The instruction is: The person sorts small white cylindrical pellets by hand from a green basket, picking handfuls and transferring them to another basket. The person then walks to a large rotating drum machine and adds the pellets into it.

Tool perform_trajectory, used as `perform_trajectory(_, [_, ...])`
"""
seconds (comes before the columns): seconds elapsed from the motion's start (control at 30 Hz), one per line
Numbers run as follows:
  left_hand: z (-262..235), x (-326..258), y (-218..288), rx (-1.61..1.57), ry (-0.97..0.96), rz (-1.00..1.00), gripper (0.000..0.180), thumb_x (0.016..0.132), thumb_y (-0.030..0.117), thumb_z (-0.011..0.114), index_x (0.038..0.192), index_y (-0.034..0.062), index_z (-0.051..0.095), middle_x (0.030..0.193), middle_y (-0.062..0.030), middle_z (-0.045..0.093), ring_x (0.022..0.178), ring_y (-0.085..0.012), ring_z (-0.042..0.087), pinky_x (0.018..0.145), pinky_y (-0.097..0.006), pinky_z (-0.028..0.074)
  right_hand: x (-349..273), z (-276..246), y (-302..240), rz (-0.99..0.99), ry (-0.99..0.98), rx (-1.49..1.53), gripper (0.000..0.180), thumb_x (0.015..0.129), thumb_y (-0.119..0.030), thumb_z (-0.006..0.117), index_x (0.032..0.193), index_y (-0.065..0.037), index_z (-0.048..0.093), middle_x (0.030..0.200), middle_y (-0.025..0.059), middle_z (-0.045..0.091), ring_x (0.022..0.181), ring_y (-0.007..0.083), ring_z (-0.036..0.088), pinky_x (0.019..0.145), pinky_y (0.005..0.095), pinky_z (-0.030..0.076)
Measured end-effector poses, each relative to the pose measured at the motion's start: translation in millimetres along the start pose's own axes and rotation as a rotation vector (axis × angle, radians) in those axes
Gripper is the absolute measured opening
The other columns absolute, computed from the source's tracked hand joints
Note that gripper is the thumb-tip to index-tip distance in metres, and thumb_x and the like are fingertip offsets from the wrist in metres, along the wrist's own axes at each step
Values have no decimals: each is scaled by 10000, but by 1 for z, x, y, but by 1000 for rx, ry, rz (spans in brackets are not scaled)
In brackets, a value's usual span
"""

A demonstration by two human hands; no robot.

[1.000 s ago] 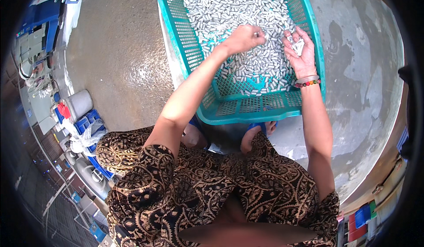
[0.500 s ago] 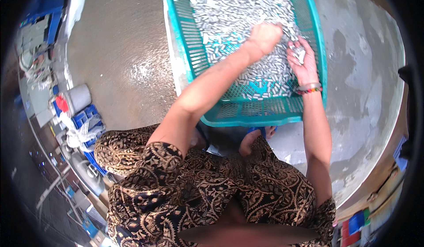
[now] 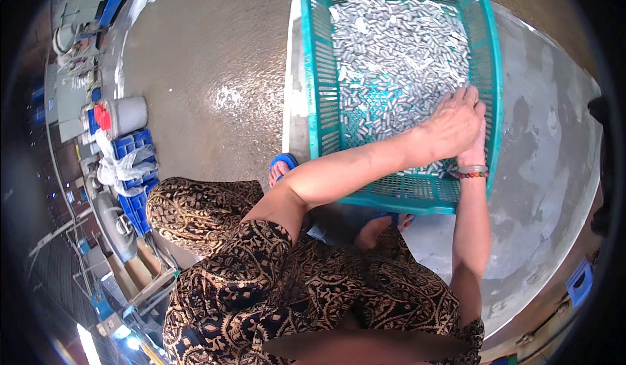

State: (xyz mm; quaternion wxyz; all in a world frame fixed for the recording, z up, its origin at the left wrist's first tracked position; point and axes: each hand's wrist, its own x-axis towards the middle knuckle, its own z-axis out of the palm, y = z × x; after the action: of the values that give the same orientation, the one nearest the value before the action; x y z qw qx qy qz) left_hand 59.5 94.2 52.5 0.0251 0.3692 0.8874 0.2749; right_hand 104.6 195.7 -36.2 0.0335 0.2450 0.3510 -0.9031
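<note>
A green plastic basket (image 3: 314,97) with slotted walls holds a great many small silvery-grey cylindrical pieces (image 3: 398,35), thinned out near its middle where the green mesh bottom shows. My left hand (image 3: 456,122) reaches across to the basket's right side, its fingers curled together; what they grip is hidden. Directly under and beside it is my right hand (image 3: 476,151), wearing a bangle and a beaded bracelet (image 3: 472,173) at the wrist. The left hand covers the right hand's fingers, so its palm cannot be seen. Both hands are inside the basket, near its right wall.
The basket stands on a raised grey slab (image 3: 541,143) with a curved right edge. Wet floor (image 3: 208,71) lies to the left. Farther left are a grey bucket (image 3: 128,116), blue crates (image 3: 134,202) and a clear plastic bag (image 3: 117,163). My sandalled foot (image 3: 280,168) is beside the slab.
My left hand has moved from above the pieces onto my right hand, which held several silvery pieces in its palm. The view has shifted, so the basket appears lower and farther right.
</note>
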Motion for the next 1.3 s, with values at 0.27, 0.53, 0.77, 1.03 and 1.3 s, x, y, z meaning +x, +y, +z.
perform_trajectory(0.27, [-7, 28, -69, -269, 2, -99, 255, 727, 70, 583, 974, 34, 634, 988, -164, 617, 906, -300, 597, 852, -378, 459, 7, -20, -14, 339, -262, 502, 169, 870, -174, 524, 782, -30, 514, 868, 134, 531, 630, 166, 488, 295, 174, 265])
perform_trajectory(0.53, [72, 51, -87, 109, -216, 170, 263, 716, 74, 587, 974, 36, 619, 1059, -163, 549, 956, -335, 557, 818, -377, 484, -12, 4, -23, 313, -606, 394, 282, 820, -193, 536, 607, -29, 452, 720, 126, 479, 493, 144, 410, 302, 180, 283])
perform_trajectory(0.77, [44, -14, -90, 181, -247, 150, 123, 749, 60, 527, 843, 37, 604, 885, -172, 564, 880, -323, 578, 718, -401, 495, -22, 5, -30, 351, -683, 207, 305, 724, -213, 596, 523, -40, 446, 635, 122, 477, 418, 140, 390, 337, 200, 304])
perform_trajectory(1.03, [-29, -26, -158, -525, -201, -418, 169, 816, 167, 609, 898, 19, 606, 887, -102, 667, 756, -145, 630, 710, -270, 490, -5, 1, -22, 336, -462, 477, 263, 851, -168, 496, 643, -20, 433, 770, 138, 456, 569, 153, 428, 301, 181, 243])
perform_trajectory(1.3, [-36, 15, -163, -656, -444, -619, 244, 863, 189, 478, 983, -15, 537, 948, -180, 597, 878, -222, 588, 691, -308, 502, 5, -8, -15, 348, -205, 514, 253, 856, -157, 506, 657, -26, 421, 817, 124, 463, 600, 165, 432, 312, 196, 260])
